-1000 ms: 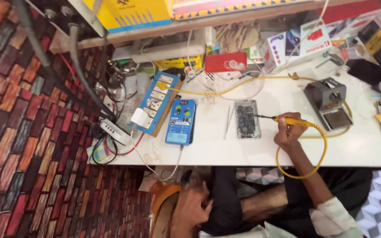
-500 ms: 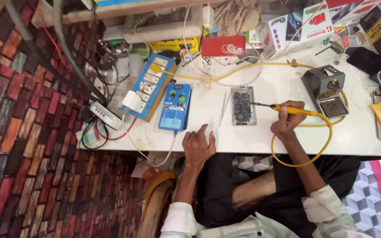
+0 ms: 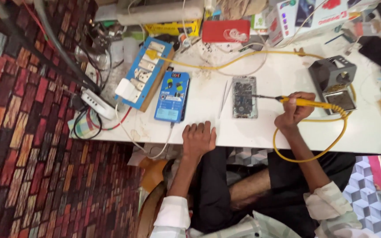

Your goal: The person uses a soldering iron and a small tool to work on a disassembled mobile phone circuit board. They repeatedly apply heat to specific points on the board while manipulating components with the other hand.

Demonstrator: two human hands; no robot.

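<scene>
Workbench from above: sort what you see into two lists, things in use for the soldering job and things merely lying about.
In use: soldering iron in right hand; opened phone; left hand on table edge.

Lying about: blue meter box; power strip; red case; iron stand; tweezers.

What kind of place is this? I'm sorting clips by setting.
Most likely a small phone or electronics repair bench: the right hand holds a yellow soldering iron to an opened phone, with a soldering stand and blue power strip nearby.

Matt white table [image 3: 261, 128] — glossy yellow plastic iron [image 3: 309, 102]
</scene>
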